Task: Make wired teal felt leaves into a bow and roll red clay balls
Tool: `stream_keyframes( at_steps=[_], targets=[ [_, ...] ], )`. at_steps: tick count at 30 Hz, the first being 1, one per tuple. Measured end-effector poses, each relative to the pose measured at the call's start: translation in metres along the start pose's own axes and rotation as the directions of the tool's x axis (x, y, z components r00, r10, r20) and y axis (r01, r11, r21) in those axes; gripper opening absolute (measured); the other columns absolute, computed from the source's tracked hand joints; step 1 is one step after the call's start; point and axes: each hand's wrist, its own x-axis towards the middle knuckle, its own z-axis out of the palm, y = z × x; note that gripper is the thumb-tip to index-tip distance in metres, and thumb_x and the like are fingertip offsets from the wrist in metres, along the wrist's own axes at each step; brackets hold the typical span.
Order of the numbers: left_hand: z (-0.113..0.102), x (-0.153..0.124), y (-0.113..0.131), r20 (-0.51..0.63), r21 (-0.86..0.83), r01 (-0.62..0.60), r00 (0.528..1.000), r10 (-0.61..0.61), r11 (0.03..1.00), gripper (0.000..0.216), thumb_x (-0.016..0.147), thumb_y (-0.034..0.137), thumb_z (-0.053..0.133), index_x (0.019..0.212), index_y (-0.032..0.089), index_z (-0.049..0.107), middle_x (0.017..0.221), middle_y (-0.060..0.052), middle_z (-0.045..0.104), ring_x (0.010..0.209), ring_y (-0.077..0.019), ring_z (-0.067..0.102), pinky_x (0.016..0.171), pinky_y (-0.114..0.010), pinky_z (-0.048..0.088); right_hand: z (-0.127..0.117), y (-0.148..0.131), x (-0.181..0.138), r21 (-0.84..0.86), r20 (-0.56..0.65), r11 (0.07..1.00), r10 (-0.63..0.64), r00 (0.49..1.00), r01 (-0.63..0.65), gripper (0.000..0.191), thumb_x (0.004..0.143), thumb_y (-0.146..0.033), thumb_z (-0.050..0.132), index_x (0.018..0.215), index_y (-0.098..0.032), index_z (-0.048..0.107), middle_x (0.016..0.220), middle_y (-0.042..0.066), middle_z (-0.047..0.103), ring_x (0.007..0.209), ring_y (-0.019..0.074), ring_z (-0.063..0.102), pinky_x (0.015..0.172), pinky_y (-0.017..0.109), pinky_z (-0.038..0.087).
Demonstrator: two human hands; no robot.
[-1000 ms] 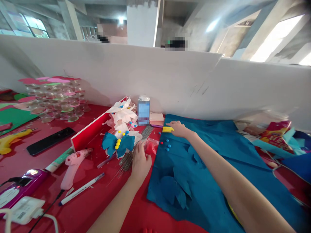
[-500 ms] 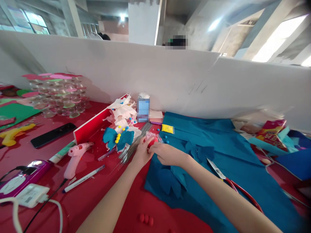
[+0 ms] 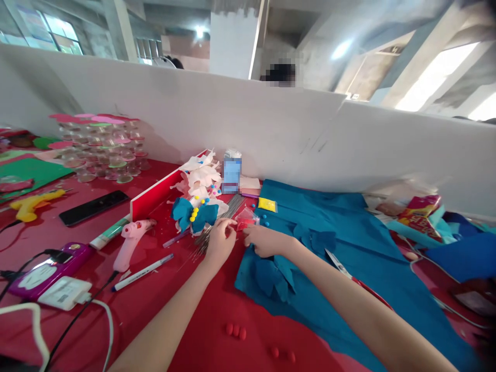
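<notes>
A clear plastic packet with red clay [image 3: 247, 221] lies just beyond my fingertips. My left hand [image 3: 222, 240] is closed, its fingertips at the packet's left edge; what they hold is hidden. My right hand [image 3: 267, 241] is closed just below the packet, fingers curled, and their contents do not show. Several red clay balls [image 3: 236, 330] lie on the red table near me, with two more red balls [image 3: 282, 354] to their right. Blue cut felt petals [image 3: 273, 279] rest under my right wrist. Behind the left hand are thin metal wires [image 3: 203, 240] and a blue felt flower with yellow balls [image 3: 194, 214].
Blue felt [image 3: 349, 222] covers the right side, with red-handled scissors [image 3: 339, 263] on it. A yellow clay packet [image 3: 267, 205] and a phone [image 3: 231, 174] stand farther back. At left are a pink glue gun [image 3: 132, 243], a pen [image 3: 142, 272] and a purple power strip [image 3: 50, 271].
My hands have moved apart. The red clay packet, held between them before, now lies beyond them and looks flatter. The view has shifted slightly, showing two more red balls near the front edge.
</notes>
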Motion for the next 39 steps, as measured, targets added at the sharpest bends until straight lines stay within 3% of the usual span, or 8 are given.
stream_keyframes(
  at_steps=[7,15,20,25,35,39],
  targets=[
    [-0.013,-0.014,0.010,-0.077,-0.075,0.024,0.997,-0.030,0.997,0.021,0.075,0.006,0.045,0.083,0.018,0.060,0.090,-0.005,0.063,0.084,-0.0167,0.061,0.070,-0.029,0.052,-0.022,0.020,-0.044,0.236,-0.183,0.971,0.094,0.979,-0.049,0.029,0.057,0.003,0.043,0.073,-0.018,0.057,0.099,0.005,0.058,0.094,0.0177,0.053,0.083,0.030,0.042],
    [-0.019,-0.011,0.006,-0.066,0.022,0.007,0.998,-0.006,1.000,0.020,0.075,0.005,0.045,0.082,0.017,0.058,0.088,-0.005,0.059,0.081,-0.0174,0.059,0.072,-0.030,0.050,-0.028,0.049,-0.063,0.388,-0.224,0.916,0.204,0.953,-0.105,0.009,0.065,-0.011,0.053,0.064,-0.018,0.059,0.101,0.009,0.059,0.089,0.0220,0.058,0.074,0.031,0.046],
    [-0.022,-0.019,0.015,0.128,0.123,-0.111,0.987,0.095,0.986,0.021,0.077,0.005,0.044,0.083,0.019,0.058,0.087,-0.004,0.061,0.084,-0.0176,0.060,0.076,-0.030,0.048,-0.034,0.055,-0.074,0.426,-0.238,0.893,0.263,0.935,-0.142,0.005,0.064,-0.023,0.060,0.066,-0.018,0.060,0.094,0.008,0.060,0.086,0.0240,0.057,0.077,0.032,0.045],
    [-0.019,-0.026,0.018,0.374,0.231,-0.258,0.914,0.159,0.938,0.017,0.074,0.005,0.049,0.075,0.019,0.060,0.078,-0.005,0.062,0.077,-0.0198,0.059,0.072,-0.031,0.047,-0.047,0.056,-0.087,0.416,-0.274,0.896,0.287,0.918,-0.156,0.010,0.071,-0.028,0.058,0.069,-0.018,0.060,0.089,0.006,0.057,0.082,0.0216,0.057,0.076,0.031,0.044],
    [-0.020,-0.029,0.017,0.523,0.314,-0.380,0.834,0.176,0.870,0.017,0.079,0.008,0.047,0.075,0.018,0.061,0.081,-0.008,0.064,0.081,-0.0225,0.059,0.073,-0.033,0.048,-0.071,0.083,-0.104,0.384,-0.281,0.903,0.311,0.908,-0.191,0.026,0.078,-0.037,0.048,0.064,-0.021,0.063,0.086,0.008,0.059,0.079,0.0226,0.059,0.080,0.036,0.047],
    [0.000,-0.031,0.025,0.575,0.258,-0.426,0.789,0.216,0.867,0.027,0.082,0.008,0.044,0.098,0.017,0.063,0.099,-0.009,0.066,0.093,-0.0200,0.061,0.083,-0.031,0.048,-0.072,0.084,-0.103,0.372,-0.285,0.903,0.331,0.900,-0.214,0.028,0.076,-0.040,0.048,0.059,-0.021,0.061,0.082,0.007,0.060,0.075,0.0220,0.059,0.077,0.035,0.048]
  ],
)
